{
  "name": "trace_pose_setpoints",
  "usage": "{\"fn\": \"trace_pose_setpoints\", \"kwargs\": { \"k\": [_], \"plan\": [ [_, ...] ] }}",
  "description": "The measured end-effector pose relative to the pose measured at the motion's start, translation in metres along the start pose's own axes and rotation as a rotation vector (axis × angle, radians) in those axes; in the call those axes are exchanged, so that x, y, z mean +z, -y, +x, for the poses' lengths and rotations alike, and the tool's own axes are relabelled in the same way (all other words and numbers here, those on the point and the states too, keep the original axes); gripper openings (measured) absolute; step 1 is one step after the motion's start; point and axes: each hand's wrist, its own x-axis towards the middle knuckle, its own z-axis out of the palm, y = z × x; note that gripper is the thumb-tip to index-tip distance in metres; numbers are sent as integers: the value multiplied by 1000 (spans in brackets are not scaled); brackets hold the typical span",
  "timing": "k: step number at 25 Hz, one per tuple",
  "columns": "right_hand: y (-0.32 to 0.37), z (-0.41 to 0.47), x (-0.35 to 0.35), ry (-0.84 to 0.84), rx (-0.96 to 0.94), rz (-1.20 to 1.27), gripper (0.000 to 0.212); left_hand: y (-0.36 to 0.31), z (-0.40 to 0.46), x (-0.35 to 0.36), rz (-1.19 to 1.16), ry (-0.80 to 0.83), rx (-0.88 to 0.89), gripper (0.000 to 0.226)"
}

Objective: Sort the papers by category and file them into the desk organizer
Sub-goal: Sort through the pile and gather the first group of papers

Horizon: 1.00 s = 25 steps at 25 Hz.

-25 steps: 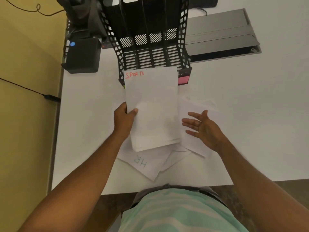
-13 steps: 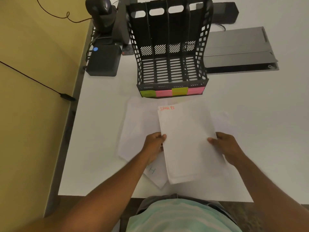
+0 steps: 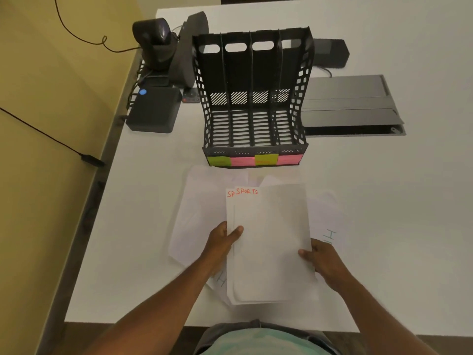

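risk first: the sports stack (image 3: 268, 242) is at least two sheets, already offset so that "sp" peeks out left of the top sheet's "sports"; judged from that, the sheets could fan apart or the lower one slip free when lifted, since each hand pinches only a side edge; the free top edge could also snag on a divider of the black desk organizer (image 3: 252, 98) and buckle; which coloured label (image 3: 253, 159) on its front lip means sports is too small to read, so a wrong slot is possible; the loose papers (image 3: 199, 213) underneath, some marked with a green h, could be dragged along.

the stack's long axis runs from the lower centre of the frame up toward the organizer, heading end farthest from the person and pointing at the slots; it sits in the centre, over the scattered sheets on the white table (image 3: 384, 201), short of the organizer's front.

the left hand (image 3: 220, 245) grasps the stack's left edge, thumb on top; the right hand (image 3: 323, 261) grasps the right edge, thumb on top.
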Motion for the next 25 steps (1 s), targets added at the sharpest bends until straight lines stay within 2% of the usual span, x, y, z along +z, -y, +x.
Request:
{"fn": "trace_pose_setpoints", "kwargs": {
  "k": [2, 4, 5, 8, 10, 15, 20, 22, 25],
  "plan": [
    [4, -5, 11, 71, -31, -15, 24, 4, -1, 2, 74, -41, 28, 25],
    [6, -7, 19, 173, -43, -41, 23, 5, 1, -1, 111, -184, 54, 32],
    [7, -5, 20, 139, -48, -50, 25, 4, 2, -6, 105, -264, 66, 36],
    [7, 14, 8, -287, -2, -157, 37, 4, 7, -36, -24, -461, 39, 43],
    [9, 25, 5, -379, 37, -159, 41, 8, 11, -63, -97, -539, -51, 40],
    [34, 36, 49, -217, 55, 92, 52, 18, 12, -93, -126, -554, -192, 30],
    [45, 42, 77, -179, 11, 73, 34, 21, 13, -90, -153, -522, -204, 29],
    [45, 42, 70, -205, -33, -56, 28, 19, 14, -93, -180, -528, -219, 30],
    [39, 41, 34, -392, -81, -178, 18, 16, 15, -102, -250, -568, -262, 28]
  ]
}}
